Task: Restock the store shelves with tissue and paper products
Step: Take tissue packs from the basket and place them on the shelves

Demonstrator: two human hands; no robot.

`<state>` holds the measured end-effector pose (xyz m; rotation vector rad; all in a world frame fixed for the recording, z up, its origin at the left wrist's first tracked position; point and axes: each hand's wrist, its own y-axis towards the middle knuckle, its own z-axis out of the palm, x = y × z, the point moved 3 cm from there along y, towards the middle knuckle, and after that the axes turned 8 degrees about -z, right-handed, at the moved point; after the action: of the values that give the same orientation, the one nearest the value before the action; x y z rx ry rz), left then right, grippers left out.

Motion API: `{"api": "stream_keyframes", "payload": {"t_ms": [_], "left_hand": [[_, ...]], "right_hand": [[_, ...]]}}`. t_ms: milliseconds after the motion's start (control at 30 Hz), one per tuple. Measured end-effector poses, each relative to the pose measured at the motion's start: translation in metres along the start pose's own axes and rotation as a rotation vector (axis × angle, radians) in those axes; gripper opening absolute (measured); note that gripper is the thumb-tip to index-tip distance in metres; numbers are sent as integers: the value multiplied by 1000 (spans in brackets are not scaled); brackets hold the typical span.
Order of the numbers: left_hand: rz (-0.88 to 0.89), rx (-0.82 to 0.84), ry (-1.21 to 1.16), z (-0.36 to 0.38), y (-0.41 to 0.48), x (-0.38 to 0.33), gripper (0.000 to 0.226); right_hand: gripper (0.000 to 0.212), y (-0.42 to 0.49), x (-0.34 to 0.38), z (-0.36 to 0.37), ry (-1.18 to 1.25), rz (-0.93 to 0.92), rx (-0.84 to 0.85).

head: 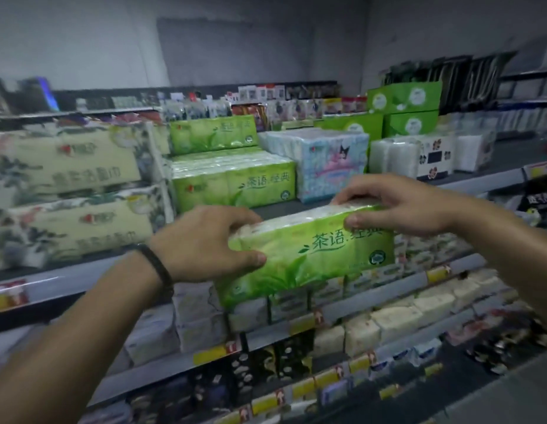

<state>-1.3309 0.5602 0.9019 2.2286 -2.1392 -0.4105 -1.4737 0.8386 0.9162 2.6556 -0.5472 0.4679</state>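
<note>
Green tissue pack [312, 255] gripped between left hand [205, 243], right hand [397, 203]

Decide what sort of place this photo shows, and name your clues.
Probably a supermarket or shop aisle: tiered shelves stacked with wrapped tissue packs, yellow price tags along the shelf edges, and a left hand and right hand holding a green tissue pack before them.

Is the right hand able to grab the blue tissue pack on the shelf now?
Probably not yet: the right hand grips the green pack, though the blue pack sits close behind, unblocked.
</note>
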Motion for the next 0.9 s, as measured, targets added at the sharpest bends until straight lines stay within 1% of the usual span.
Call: {"api": "stream_keyframes", "payload": {"t_ms": [100, 200, 233, 300, 367, 467, 567, 633, 767, 833, 900], "left_hand": [[-46, -106, 213, -37, 5, 6, 66], [-95, -162, 331, -62, 23, 17, 63], [-121, -166, 363, -68, 30, 21, 59], [-157, -186, 434, -73, 44, 23, 42], [-197, -211, 500, -72, 57, 24, 31], [-267, -205, 493, -62, 72, 34, 27], [-340, -219, 524, -47, 83, 52, 29], [-356, -242, 537, -38, 85, 60, 31], [-285, -325, 505, -12, 88, 67, 32], [-269, -418, 490, 2, 88, 69, 42], [-253, -477, 482, 11, 87, 70, 52]], "right_hand": [[56, 36, 19, -13, -250, -81, -12], [54, 73, 26, -24, -412, -100, -4], [54, 85, 26, -25, -477, -101, 11], [54, 110, 24, -27, -588, -93, 29], [51, 131, 20, -26, -657, -58, 29], [50, 157, 14, -17, -657, 35, 13], [51, 177, 7, 4, -630, 93, 18], [51, 185, 3, 18, -666, 122, 9], [46, 186, 0, 34, -766, 159, -25], [48, 183, 0, 39, -778, 170, -69], [52, 178, 0, 46, -759, 198, -118]]}}
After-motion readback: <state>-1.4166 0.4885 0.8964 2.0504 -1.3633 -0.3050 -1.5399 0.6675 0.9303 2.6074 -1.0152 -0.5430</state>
